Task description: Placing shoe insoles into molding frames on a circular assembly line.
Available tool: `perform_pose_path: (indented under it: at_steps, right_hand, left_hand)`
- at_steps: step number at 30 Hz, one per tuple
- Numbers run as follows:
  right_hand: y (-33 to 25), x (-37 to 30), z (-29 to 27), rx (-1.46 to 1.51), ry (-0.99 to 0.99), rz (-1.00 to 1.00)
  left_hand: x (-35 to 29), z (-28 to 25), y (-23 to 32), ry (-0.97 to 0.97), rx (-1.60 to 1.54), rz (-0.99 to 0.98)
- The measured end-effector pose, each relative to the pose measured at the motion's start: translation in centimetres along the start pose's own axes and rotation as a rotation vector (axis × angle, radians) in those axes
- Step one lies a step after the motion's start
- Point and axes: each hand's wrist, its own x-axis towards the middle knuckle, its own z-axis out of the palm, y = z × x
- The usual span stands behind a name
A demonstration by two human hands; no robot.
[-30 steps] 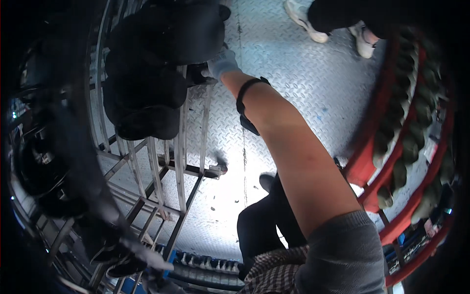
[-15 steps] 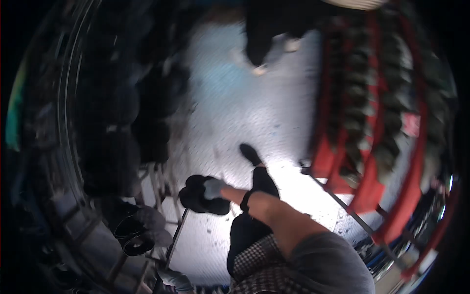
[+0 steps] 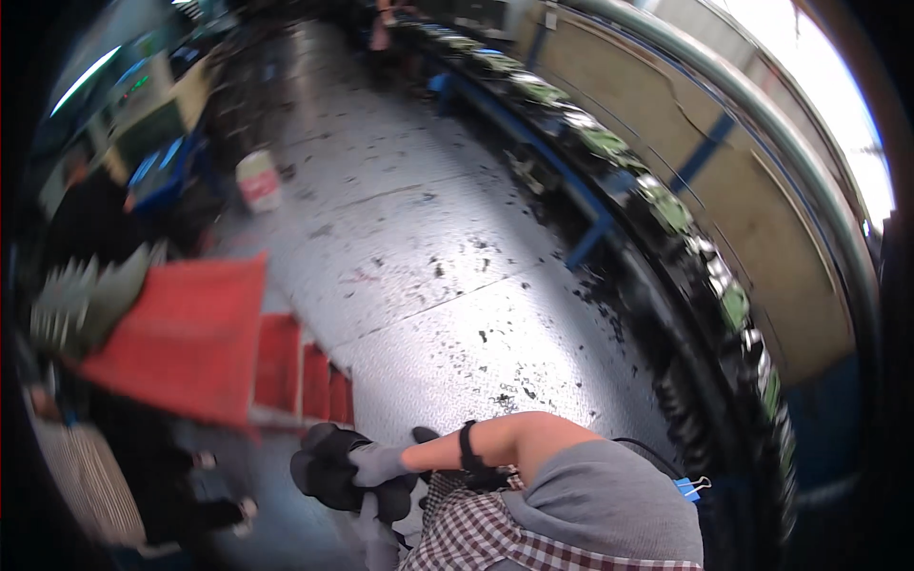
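Observation:
A clump of black rounded pieces, shoe-like in outline [image 3: 326, 473], is in front of me at the lower middle. My right hand [image 3: 378, 463], in a grey glove, is closed on its near side. Below it, my left hand [image 3: 376, 535], also grey-gloved, reaches up against the lower part of the pieces. The left fingers are hidden and blurred there, so their grip does not show. How many pieces are in the clump I cannot make out.
At left stands a red rack [image 3: 190, 333] bearing grey-green items [image 3: 86, 309], with a person in a striped top [image 3: 90, 476] beside it. A white-and-red container [image 3: 258, 181] stands farther off. Along the right runs a long line of black and green items [image 3: 666, 205]. Dark scraps litter the floor [image 3: 419, 314].
My view has swung round: the red rack, formerly at right, is now at left, and the line at right has come into view. My left hand has come up to the black pieces.

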Motion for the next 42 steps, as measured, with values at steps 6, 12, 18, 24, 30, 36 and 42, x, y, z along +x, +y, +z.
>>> perform_pose_path:
  at_steps: [6,12,18,24,30,36,42]
  right_hand:
    - [18.8,-9.7,-15.8,0.645,0.275,0.024]
    - [31.7,-17.6,-29.1,1.101,0.666,0.163]
    - [40.4,-20.6,-44.5,1.116,1.157,0.410]
    - [48.7,-18.8,-62.7,1.194,1.609,0.277]
    - [59.6,-19.0,-83.2,1.208,1.989,0.449]
    - [70.0,-31.0,-88.9,0.825,2.352,1.166]
    - [74.1,-49.0,-89.3,0.523,2.157,1.804]
  left_hand:
    - [9.3,20.8,-1.7,-0.374,0.289,-0.137]
    - [24.2,40.7,-6.2,-0.450,0.386,-0.213]
    - [36.8,57.9,-5.3,-0.481,0.476,-0.205]
    - [50.9,70.9,-1.7,-0.425,0.391,-0.180]
    - [66.1,90.3,2.8,-0.491,0.581,-0.092]
    - [64.4,118.6,-2.5,-0.763,0.789,-0.036]
    - [62.7,136.4,-11.0,-1.024,0.849,-0.312]
